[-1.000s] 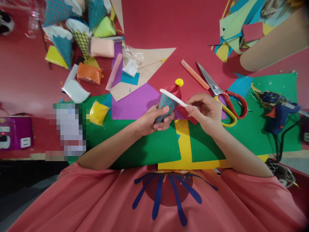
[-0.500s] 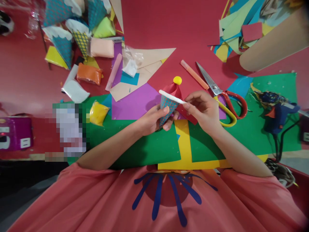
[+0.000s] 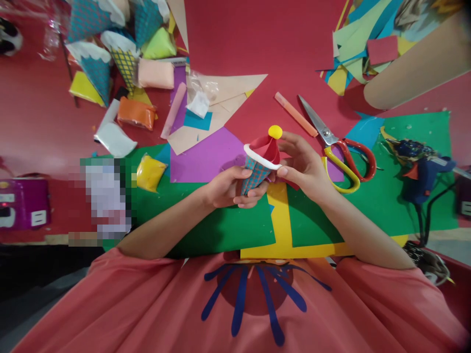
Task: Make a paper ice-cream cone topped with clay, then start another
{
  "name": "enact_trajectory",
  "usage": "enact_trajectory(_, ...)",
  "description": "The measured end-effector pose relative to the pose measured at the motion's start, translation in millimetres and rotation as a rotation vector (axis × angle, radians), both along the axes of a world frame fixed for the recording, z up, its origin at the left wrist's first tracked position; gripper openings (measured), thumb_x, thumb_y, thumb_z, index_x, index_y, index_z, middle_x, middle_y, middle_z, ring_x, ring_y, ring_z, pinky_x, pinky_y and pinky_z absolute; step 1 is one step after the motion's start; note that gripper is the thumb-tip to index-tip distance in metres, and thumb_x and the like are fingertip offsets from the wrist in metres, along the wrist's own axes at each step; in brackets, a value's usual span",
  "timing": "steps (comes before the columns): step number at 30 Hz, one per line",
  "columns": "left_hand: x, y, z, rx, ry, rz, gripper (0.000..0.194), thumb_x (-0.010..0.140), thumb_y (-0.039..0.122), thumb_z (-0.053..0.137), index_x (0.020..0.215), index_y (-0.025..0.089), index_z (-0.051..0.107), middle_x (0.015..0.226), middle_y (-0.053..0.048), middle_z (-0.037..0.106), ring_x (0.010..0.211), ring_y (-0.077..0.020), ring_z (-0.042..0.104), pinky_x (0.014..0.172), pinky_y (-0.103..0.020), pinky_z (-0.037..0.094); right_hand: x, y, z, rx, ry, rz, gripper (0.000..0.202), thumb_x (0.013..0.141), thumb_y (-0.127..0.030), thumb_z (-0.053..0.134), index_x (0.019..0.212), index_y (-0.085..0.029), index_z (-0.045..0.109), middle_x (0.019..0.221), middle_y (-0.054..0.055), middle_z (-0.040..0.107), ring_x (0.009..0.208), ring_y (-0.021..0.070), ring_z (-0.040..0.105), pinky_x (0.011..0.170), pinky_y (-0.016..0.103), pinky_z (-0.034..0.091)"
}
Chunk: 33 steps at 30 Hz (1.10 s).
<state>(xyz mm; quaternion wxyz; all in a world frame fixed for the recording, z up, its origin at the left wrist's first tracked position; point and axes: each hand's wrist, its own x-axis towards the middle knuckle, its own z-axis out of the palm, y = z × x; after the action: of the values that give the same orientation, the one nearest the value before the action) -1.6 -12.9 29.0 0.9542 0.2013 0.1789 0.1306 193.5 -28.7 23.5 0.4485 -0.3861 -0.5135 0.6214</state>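
A small paper cone (image 3: 254, 175) with a blue and reddish grid pattern is held point-down, tilted, its opening turned partly up. White clay trim (image 3: 262, 159) runs along its rim. A red piece (image 3: 270, 148) shows inside, topped by a yellow ball (image 3: 275, 132). My left hand (image 3: 231, 187) is wrapped round the cone's body, thumb in front and fingers behind and below. With thumb and fingers, my right hand (image 3: 303, 166) pinches the right end of the white rim. Some of its fingers reach behind the rim and are partly hidden.
Scissors (image 3: 331, 139) and an orange marker (image 3: 296, 114) lie beyond my right hand. A glue gun (image 3: 423, 171) is at the right. Several finished cones (image 3: 93, 68) and clay packets (image 3: 137, 113) lie at the upper left. Green sheets (image 3: 221, 225) cover the near table.
The cone has tipped so that its opening faces me more and the red inside shows wider. The yellow ball has shifted slightly right and nearer. My left hand has moved a little left.
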Motion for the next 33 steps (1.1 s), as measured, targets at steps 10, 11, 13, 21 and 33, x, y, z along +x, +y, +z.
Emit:
enact_trajectory(10, 12.3, -3.0, -12.8, 0.259, 0.212, 0.428, 0.044, 0.064, 0.034, 0.082, 0.099, 0.018, 0.062, 0.084, 0.0, 0.07, 0.074, -0.0148, 0.067, 0.066, -0.025, 0.053, 0.5, -4.0, 2.8, 0.11, -0.147, -0.122, 0.046, 0.078, -0.044, 0.079, 0.114, -0.022, 0.062, 0.114, 0.006, 0.069, 0.073, 0.0112, 0.068, 0.064, 0.025, 0.057)
enact_trajectory(11, 13.8, -4.1, -12.8, 0.296, 0.247, 0.47, 0.044, 0.062, 0.029, 0.082, 0.1, 0.019, 0.062, 0.085, 0.001, 0.069, 0.076, -0.014, 0.066, 0.068, -0.024, 0.051, 0.4, -4.8, 4.4, 0.137, -0.195, -0.139, 0.046, 0.077, -0.043, 0.08, 0.114, -0.022, 0.062, 0.117, 0.007, 0.068, 0.073, 0.0112, 0.067, 0.065, 0.026, 0.057)
enact_trajectory(13, 15.4, -6.7, -12.8, 0.363, 0.309, 0.487, 0.038, 0.061, 0.023, 0.081, 0.095, 0.019, 0.063, 0.08, 0.003, 0.067, 0.072, -0.0116, 0.063, 0.064, -0.022, 0.048, -0.2, -6.3, 6.7, 0.169, -0.271, -0.152, 0.049, 0.075, -0.044, 0.081, 0.114, -0.021, 0.062, 0.12, 0.008, 0.066, 0.073, 0.0112, 0.066, 0.066, 0.027, 0.056)
enact_trajectory(21, 10.1, -9.0, -16.4, 0.237, 0.301, 0.423, 0.029, 0.063, 0.024, 0.074, 0.086, 0.015, 0.059, 0.068, 0.003, 0.065, 0.052, -0.0092, 0.058, 0.048, -0.021, 0.04, -2.6, -5.7, 2.7, 0.195, -0.213, -0.177, 0.043, 0.075, -0.041, 0.082, 0.111, -0.025, 0.063, 0.13, 0.008, 0.061, 0.083, 0.0143, 0.066, 0.063, 0.027, 0.056)
enact_trajectory(33, 10.6, -7.0, -13.1, 0.174, 0.241, 0.369, 0.027, 0.058, 0.023, 0.073, 0.081, 0.014, 0.061, 0.065, 0.001, 0.065, 0.048, -0.0093, 0.057, 0.045, -0.021, 0.04, -2.5, -9.1, 5.2, 0.209, -0.259, -0.229, 0.032, 0.074, -0.044, 0.083, 0.088, -0.028, 0.059, 0.085, -0.002, 0.06, 0.062, 0.011, 0.057, 0.054, 0.028, 0.051)
